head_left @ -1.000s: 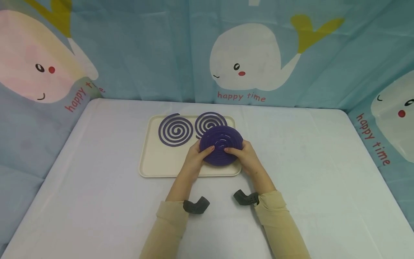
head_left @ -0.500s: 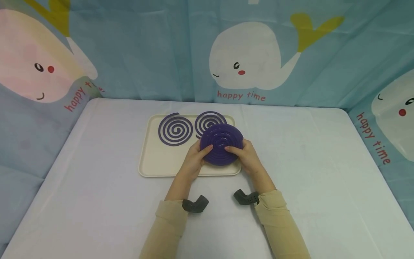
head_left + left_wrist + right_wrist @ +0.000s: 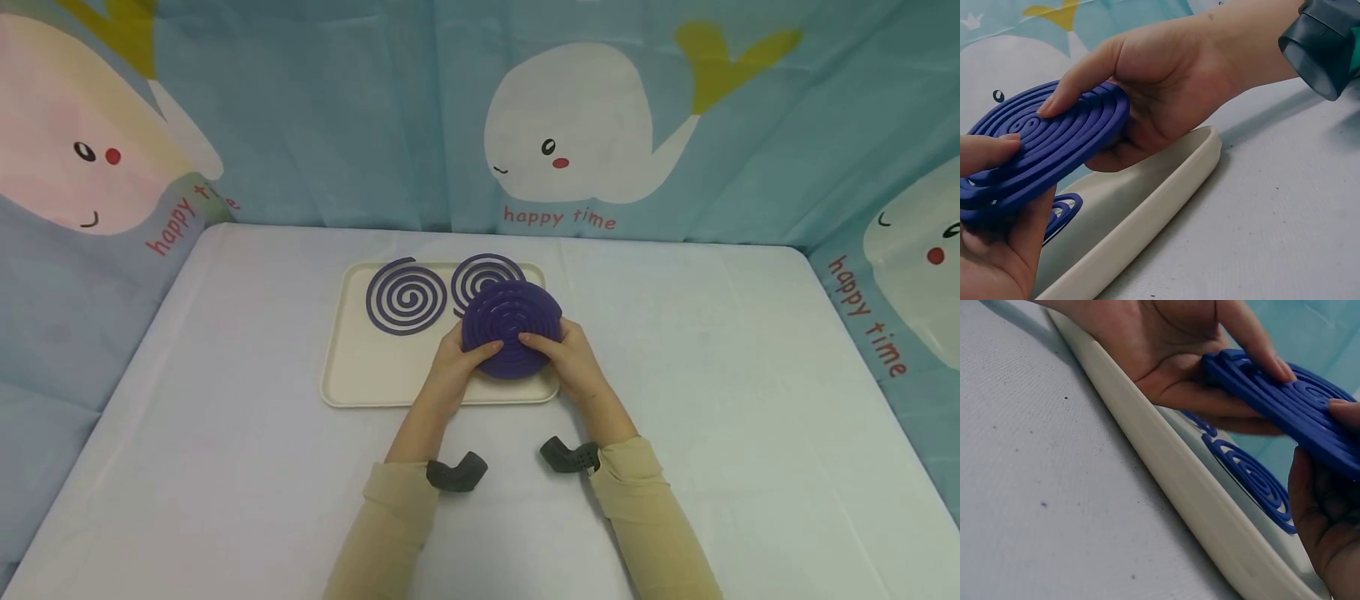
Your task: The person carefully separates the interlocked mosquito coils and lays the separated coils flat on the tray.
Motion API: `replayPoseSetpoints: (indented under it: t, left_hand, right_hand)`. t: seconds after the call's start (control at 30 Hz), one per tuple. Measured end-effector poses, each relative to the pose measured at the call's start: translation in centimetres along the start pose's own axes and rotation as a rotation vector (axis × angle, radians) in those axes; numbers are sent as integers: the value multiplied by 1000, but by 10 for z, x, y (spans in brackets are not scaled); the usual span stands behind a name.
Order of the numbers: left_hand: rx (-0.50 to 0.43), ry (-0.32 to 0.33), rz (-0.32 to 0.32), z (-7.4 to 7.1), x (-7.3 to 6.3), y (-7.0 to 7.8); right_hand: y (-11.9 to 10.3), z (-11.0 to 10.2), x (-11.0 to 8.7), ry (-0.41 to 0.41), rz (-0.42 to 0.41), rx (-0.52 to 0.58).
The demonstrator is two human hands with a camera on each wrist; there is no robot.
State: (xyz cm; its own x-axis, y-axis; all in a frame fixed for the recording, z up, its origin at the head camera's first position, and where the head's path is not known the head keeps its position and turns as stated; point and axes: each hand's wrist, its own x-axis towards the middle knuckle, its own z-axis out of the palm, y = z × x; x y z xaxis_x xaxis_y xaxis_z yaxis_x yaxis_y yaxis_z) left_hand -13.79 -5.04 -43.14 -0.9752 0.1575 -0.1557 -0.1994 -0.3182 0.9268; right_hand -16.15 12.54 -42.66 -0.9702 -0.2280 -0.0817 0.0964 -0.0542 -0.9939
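Both hands hold a tightly wound dark purple-blue double mosquito coil (image 3: 513, 304) above the right part of a cream tray (image 3: 367, 383). The left hand (image 3: 452, 367) pinches its left side, thumb on top and fingers underneath. On its right side the right hand (image 3: 576, 362) grips it in the same way. Seen from the left wrist, the coil (image 3: 1079, 134) is tilted and clear of the tray. Two separated single coils lie at the tray's back: the left coil (image 3: 407, 298) is fully visible, while the right coil (image 3: 480, 275) is partly covered by the held one.
The tray stands on a white-covered table (image 3: 712, 375), its raised rim (image 3: 1147, 437) running below the hands. Behind the table hangs a blue curtain (image 3: 360, 108) printed with whales. A dark camera mount sits at each wrist.
The left thumb has shifted slightly right across the held coil. The coil has tilted a little, and the bright shine on its face has faded. Both hands keep their hold.
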Motion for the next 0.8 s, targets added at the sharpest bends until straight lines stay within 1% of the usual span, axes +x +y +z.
replayPoseSetpoints:
  t: [0.17,0.43,0.8]
  left_hand:
    - [11,12,-36,0,0,-1]
    - [25,1,-57,-1,-1,1]
    - [13,-10,-57,-3,0,-1]
  right_hand:
    - [0,0,-1,-3,-6,21]
    - [1,-1,1,-8,1,29]
    - [2,-1,3,-12,-4,48]
